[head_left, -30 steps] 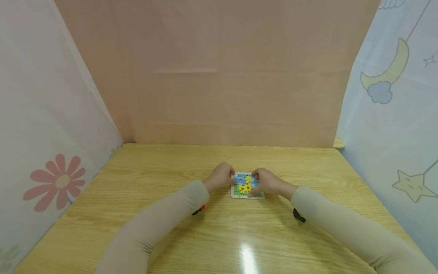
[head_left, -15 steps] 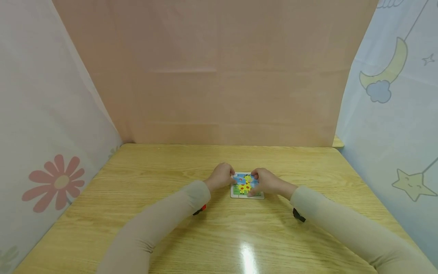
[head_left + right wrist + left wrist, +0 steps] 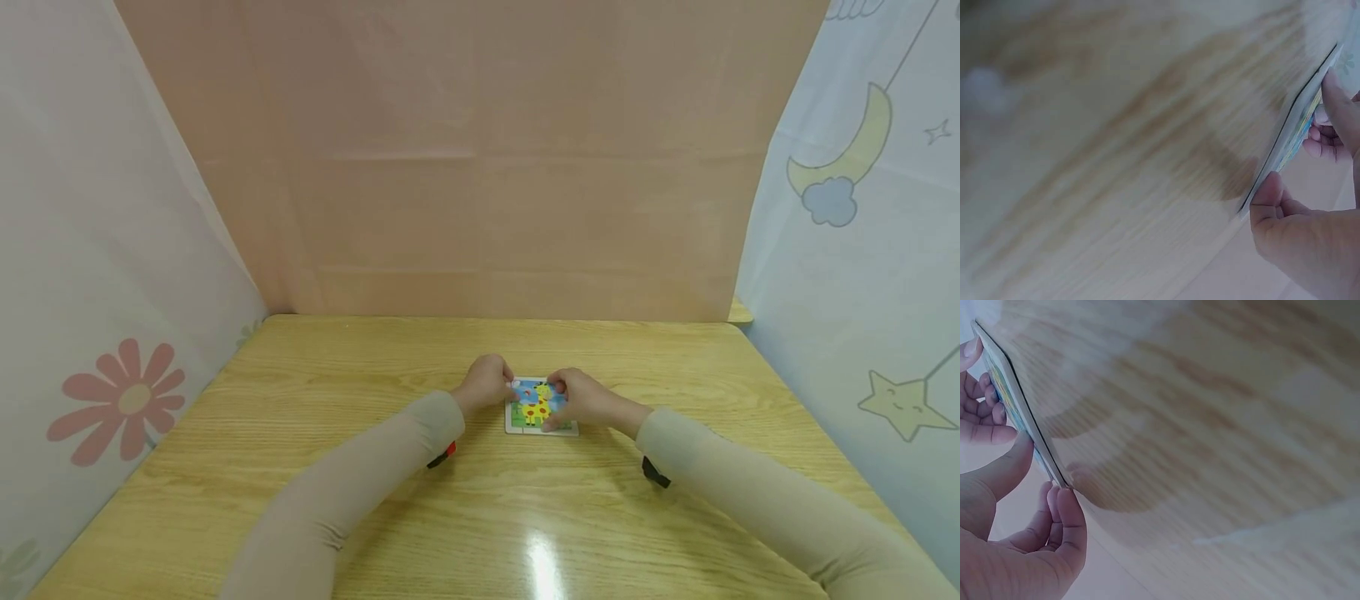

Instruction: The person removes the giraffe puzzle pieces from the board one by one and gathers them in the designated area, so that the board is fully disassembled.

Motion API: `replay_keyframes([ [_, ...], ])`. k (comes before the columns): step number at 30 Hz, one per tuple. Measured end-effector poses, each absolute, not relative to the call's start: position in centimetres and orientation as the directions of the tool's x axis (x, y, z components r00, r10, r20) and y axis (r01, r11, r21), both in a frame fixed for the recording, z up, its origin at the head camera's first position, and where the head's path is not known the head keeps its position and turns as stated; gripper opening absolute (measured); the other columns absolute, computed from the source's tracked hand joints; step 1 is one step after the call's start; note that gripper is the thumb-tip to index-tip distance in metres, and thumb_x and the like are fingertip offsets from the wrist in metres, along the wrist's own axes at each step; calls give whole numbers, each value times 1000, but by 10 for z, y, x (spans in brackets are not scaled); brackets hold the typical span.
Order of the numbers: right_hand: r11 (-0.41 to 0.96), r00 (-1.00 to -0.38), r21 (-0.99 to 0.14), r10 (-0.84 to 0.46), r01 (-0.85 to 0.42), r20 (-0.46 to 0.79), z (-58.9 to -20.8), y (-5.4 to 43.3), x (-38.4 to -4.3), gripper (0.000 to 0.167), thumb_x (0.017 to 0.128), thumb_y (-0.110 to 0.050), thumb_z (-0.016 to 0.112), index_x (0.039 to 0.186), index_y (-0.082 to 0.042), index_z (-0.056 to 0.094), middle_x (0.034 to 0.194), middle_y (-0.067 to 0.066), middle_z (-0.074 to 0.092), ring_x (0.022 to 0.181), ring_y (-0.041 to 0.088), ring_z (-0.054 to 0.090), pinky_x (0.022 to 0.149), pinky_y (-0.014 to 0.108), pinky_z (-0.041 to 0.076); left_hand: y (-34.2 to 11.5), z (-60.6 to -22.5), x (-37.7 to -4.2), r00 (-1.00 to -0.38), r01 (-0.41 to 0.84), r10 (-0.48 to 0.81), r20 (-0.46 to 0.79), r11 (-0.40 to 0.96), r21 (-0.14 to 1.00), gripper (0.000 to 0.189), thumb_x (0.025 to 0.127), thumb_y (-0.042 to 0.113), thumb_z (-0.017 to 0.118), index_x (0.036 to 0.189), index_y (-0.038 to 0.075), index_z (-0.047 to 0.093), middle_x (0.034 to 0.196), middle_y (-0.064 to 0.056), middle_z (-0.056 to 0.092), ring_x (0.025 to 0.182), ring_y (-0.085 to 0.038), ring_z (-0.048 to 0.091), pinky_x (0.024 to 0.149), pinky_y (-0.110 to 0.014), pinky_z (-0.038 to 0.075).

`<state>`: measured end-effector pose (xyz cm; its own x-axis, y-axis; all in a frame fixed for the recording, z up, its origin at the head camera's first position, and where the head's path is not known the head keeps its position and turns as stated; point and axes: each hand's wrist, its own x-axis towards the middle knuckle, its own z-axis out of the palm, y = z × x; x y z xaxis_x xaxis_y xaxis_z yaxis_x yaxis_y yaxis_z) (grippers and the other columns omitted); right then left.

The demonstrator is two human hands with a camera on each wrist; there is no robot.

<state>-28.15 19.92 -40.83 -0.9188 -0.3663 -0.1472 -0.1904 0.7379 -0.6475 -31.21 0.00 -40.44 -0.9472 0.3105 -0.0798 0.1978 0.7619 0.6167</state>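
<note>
A small square giraffe puzzle (image 3: 537,410) with a white border lies flat on the wooden table. At its far left corner, my left hand (image 3: 485,386) has its thumb over the picture and its curled fingers at the edge. My right hand (image 3: 588,398) spans the right side, index finger by the far edge and thumb near the front edge. The left wrist view shows the puzzle (image 3: 1021,403) edge-on, with the left fingers (image 3: 1072,515) bent against its corner. In the right wrist view, the right hand (image 3: 1310,234) grips the puzzle's (image 3: 1288,137) border.
The table (image 3: 360,367) meets a plain pinkish-tan cloth (image 3: 495,208) at the back. Patterned white cloths stand on both sides, with a flower (image 3: 120,400) at left and a moon (image 3: 847,158) at right. Black straps show under both sleeves.
My left forearm has shifted very slightly to the right. Both hands stay at the puzzle, and the puzzle lies almost exactly where it was.
</note>
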Motion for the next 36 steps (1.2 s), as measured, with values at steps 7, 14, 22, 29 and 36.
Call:
replay_keyframes([
  [7, 724, -904, -650, -407, -230, -133, -409, 197, -284, 84, 68, -24, 89, 133, 8, 47, 105, 10, 50, 95, 22, 44, 82, 33, 42, 0, -406, -313, -947, 187, 308, -85, 749, 636, 31, 76, 11, 83, 101, -2, 68, 93, -7, 64, 79, -15, 51, 71, -25, 49],
  [14, 732, -902, -653, -395, -193, -176, -409, 194, -287, 79, 69, -23, 88, 133, 4, 50, 107, 8, 54, 95, 20, 47, 84, 32, 45, 1, -406, -315, -950, 178, 302, -84, 739, 650, 31, 75, 8, 83, 99, -1, 67, 98, -7, 64, 85, -16, 53, 78, -28, 52],
  [22, 733, -902, -646, -402, -215, -156, -408, 190, -287, 70, 73, -23, 87, 128, 5, 54, 103, 8, 56, 89, 19, 47, 78, 30, 44, 2, -405, -317, -950, 139, 297, -92, 672, 727, 27, 76, 4, 81, 97, 0, 64, 85, -5, 59, 78, -15, 52, 67, -23, 47],
  [29, 732, -908, -651, -389, -203, -154, -408, 189, -286, 69, 73, -20, 86, 127, 6, 53, 102, 9, 54, 89, 20, 45, 76, 30, 42, 3, -404, -316, -961, 32, 239, -135, 584, 811, 17, 83, 3, 74, 96, 1, 64, 81, -3, 56, 74, -15, 52, 60, -19, 45],
  [36, 728, -905, -652, -399, -213, -150, -407, 188, -285, 69, 73, -20, 86, 127, 7, 53, 102, 9, 54, 89, 20, 45, 78, 31, 42, 0, -405, -315, -968, -89, 165, -188, 475, 876, 15, 83, -3, 70, 97, 1, 65, 87, -8, 61, 71, -15, 61, 62, -22, 53],
])
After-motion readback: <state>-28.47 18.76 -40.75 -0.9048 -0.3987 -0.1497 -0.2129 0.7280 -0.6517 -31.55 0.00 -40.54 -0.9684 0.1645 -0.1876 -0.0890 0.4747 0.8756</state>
